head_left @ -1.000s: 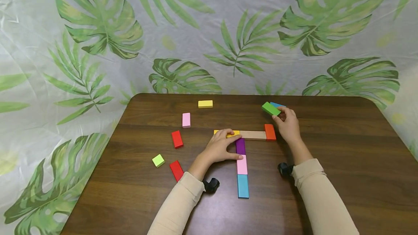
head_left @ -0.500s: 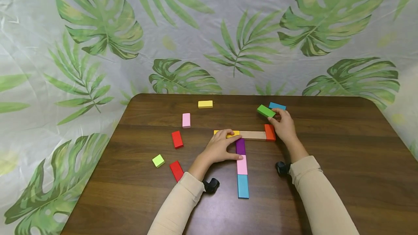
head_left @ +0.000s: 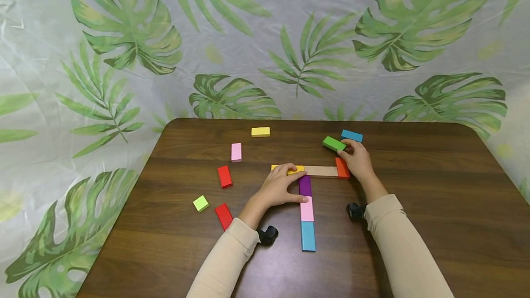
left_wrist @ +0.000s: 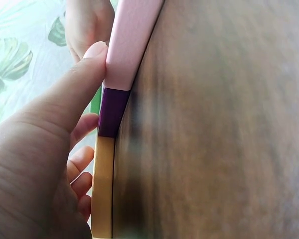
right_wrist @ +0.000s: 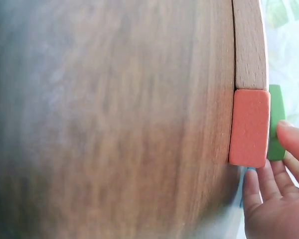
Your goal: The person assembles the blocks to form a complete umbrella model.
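Observation:
A T-shape of flat blocks lies on the table. Its bar is an orange-yellow block (left_wrist: 102,184), a bare wood block (head_left: 320,171) and an orange-red block (head_left: 342,168). The stem runs nearer: purple block (head_left: 305,186), pink block (head_left: 307,211), light blue block (head_left: 308,236). Over the left part rests my left hand (head_left: 275,187), fingers spread, thumb at the pink block and fingertips by the yellow and purple ones. My right hand (head_left: 360,162) pinches a green block (head_left: 333,143) by its right end, just beyond the bar. Whether it touches the table I cannot tell.
A blue block (head_left: 352,135) lies behind the green one. Leftward are scattered a yellow block (head_left: 260,132), a small pink block (head_left: 236,151), a red block (head_left: 225,177), another red block (head_left: 223,215) partly behind the left sleeve, and a lime block (head_left: 200,203).
My right hand has carried the green block left and toward me, away from the blue block, which shows more fully. My left hand and the T-shape look unmoved.

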### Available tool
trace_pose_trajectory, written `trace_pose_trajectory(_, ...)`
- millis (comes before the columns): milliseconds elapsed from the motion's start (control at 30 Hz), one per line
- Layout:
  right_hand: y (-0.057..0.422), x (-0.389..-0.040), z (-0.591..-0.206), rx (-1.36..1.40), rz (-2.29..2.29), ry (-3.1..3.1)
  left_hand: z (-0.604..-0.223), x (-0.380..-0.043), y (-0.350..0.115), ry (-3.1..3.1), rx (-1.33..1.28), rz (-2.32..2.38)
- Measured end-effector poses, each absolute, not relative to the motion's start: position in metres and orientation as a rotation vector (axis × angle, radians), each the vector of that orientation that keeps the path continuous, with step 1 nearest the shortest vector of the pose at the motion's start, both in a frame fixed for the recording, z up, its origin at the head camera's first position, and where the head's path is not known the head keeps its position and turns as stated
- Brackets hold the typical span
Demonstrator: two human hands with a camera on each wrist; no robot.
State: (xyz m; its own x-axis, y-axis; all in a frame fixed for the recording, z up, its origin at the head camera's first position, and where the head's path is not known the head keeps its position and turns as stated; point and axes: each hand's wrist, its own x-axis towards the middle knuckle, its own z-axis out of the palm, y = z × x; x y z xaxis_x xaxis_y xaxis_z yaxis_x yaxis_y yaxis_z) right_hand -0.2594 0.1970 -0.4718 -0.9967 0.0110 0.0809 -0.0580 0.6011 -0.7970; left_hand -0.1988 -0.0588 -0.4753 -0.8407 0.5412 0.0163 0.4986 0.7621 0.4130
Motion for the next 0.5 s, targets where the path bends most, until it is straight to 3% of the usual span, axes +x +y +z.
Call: trace_pose_trajectory(500, 0.1974, -0.2608, -0.4711, -0.012, 1.453, -2.804, -0.4776, -0.1992, -0.0582, 2.863, 0.848, 0.619)
